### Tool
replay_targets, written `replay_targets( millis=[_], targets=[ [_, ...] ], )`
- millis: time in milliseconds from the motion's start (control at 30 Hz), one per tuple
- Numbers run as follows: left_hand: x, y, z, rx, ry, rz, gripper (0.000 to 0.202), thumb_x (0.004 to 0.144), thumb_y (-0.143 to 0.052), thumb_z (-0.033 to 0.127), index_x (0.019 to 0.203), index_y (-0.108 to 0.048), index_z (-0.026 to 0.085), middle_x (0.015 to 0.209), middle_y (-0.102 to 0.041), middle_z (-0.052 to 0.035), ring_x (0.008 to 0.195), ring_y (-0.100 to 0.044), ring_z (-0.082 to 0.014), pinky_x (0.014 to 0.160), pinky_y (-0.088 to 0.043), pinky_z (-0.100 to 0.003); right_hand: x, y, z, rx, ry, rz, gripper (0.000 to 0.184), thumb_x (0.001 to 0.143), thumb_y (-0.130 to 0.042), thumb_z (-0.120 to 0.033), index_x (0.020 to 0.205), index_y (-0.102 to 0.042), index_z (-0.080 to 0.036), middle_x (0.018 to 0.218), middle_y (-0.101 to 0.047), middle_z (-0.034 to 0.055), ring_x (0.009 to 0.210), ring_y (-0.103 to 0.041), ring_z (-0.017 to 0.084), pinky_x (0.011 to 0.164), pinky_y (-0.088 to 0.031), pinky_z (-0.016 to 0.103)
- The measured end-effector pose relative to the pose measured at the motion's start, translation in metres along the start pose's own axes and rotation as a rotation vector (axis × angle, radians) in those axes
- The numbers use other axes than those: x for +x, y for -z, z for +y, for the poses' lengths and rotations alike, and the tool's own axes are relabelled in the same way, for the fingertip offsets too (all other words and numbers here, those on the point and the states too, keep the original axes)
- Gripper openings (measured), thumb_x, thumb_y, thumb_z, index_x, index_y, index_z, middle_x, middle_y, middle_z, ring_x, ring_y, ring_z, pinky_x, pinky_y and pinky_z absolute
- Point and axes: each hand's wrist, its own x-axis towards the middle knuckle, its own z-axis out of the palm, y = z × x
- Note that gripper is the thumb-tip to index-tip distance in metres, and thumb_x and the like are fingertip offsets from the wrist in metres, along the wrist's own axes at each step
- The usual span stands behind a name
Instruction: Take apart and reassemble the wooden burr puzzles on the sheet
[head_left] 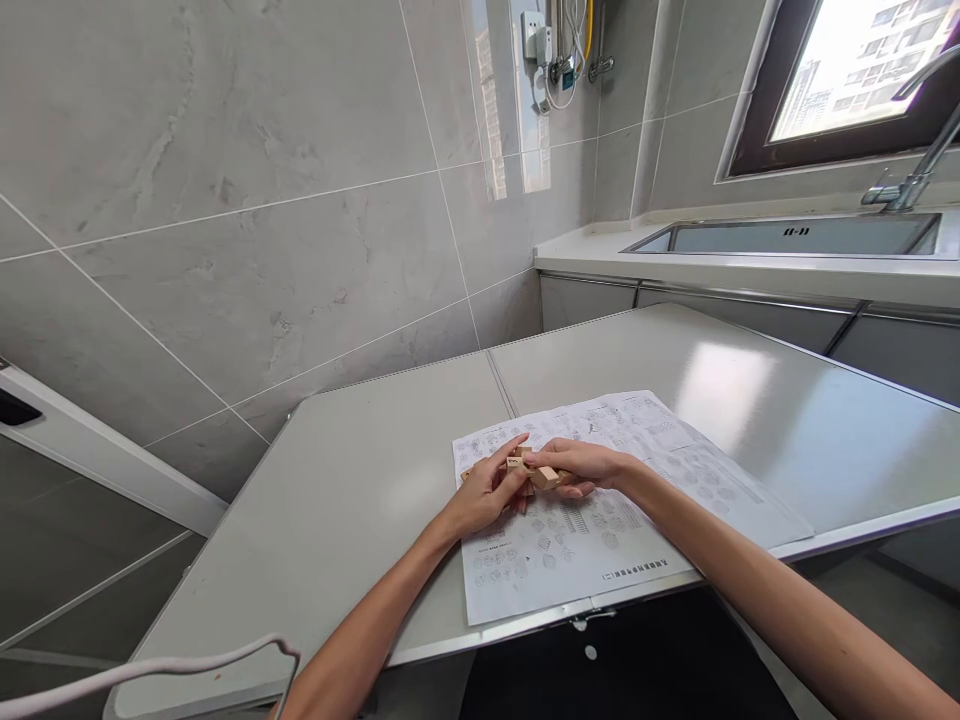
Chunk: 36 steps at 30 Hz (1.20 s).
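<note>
Both of my hands meet over a printed sheet, gripping a small cluster of pale wooden puzzle pieces [545, 477] between them. My left hand [486, 494] closes around the cluster's left side, with its thumb pressed against the wood. From the right, my right hand [579, 462] pinches the cluster, its thumb on top near a block with a dark mark. The blocks look notched or fitted together, but fingers hide much of them. Beneath lies the white instruction sheet [536, 580], covered with small line drawings and a printed heading at its near edge.
A pale folding table [360, 500] carries the sheet, with a seam across its middle. Tiled wall [315, 270] rises behind. A counter with a sink [750, 238] and tap [919, 180] stands at the right. A pale cable [187, 662] crosses the lower left corner.
</note>
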Motion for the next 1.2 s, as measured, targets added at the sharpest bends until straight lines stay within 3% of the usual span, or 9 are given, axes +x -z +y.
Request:
replay_targets(
  millis=[167,333,533,667,900,1200],
  targets=[
    [0.002,-0.003,0.001,0.098,-0.009,0.062,0.059,0.107,-0.038,0.056,0.152,-0.047,0.019,0.066,-0.061,0.002,0.061,-0.061,-0.0143,0.067,-0.049,-0.026,0.001,-0.001,-0.001,-0.014,-0.012,0.003,0.064,0.099,-0.05,-0.07,0.082,-0.067,-0.011,0.042,-0.047,-0.0061,0.03,-0.026,0.004,0.031,-0.019,0.019],
    [0.004,-0.008,0.004,0.148,-0.008,0.121,0.056,0.107,-0.032,0.059,0.143,-0.051,0.02,0.067,-0.06,0.0033,0.059,-0.058,-0.0134,0.071,-0.05,-0.028,0.002,0.0,0.002,0.016,-0.004,0.012,0.064,0.098,-0.05,-0.072,0.065,-0.053,-0.017,0.039,-0.041,-0.0074,0.03,-0.023,0.004,0.031,-0.02,0.02],
    [0.003,-0.01,0.006,0.168,-0.011,0.159,0.054,0.108,-0.031,0.058,0.14,-0.052,0.02,0.065,-0.057,0.0043,0.057,-0.055,-0.0127,0.067,-0.047,-0.027,0.002,0.001,0.005,0.016,-0.025,0.017,0.064,0.097,-0.048,-0.074,0.069,-0.055,-0.017,0.038,-0.036,-0.0092,0.03,-0.021,0.004,0.031,-0.018,0.019],
    [0.003,-0.009,0.001,0.071,0.009,0.198,0.052,0.108,-0.031,0.059,0.139,-0.05,0.021,0.072,-0.061,0.0021,0.056,-0.052,-0.0113,0.059,-0.044,-0.025,0.002,0.002,0.007,0.022,-0.031,0.022,0.062,0.097,-0.048,-0.075,0.076,-0.058,-0.017,0.039,-0.036,-0.0102,0.03,-0.021,0.005,0.03,-0.019,0.019],
    [0.004,-0.009,-0.01,-0.107,0.061,0.25,0.053,0.105,-0.036,0.063,0.136,-0.05,0.023,0.075,-0.062,0.0009,0.052,-0.049,-0.0095,0.053,-0.041,-0.023,0.004,0.002,0.007,0.006,0.001,0.065,0.062,0.099,-0.05,-0.069,0.062,-0.047,-0.019,0.038,-0.034,-0.0092,0.031,-0.02,0.004,0.033,-0.019,0.02],
    [0.003,-0.008,0.004,-0.169,0.079,0.215,0.051,0.104,-0.042,0.062,0.135,-0.05,0.022,0.073,-0.061,0.0021,0.056,-0.051,-0.0108,0.056,-0.041,-0.023,0.001,-0.005,-0.002,-0.065,0.008,0.081,0.063,0.1,-0.045,-0.07,0.067,-0.055,-0.018,0.039,-0.035,-0.0089,0.033,-0.02,0.005,0.035,-0.019,0.022]
  ],
)
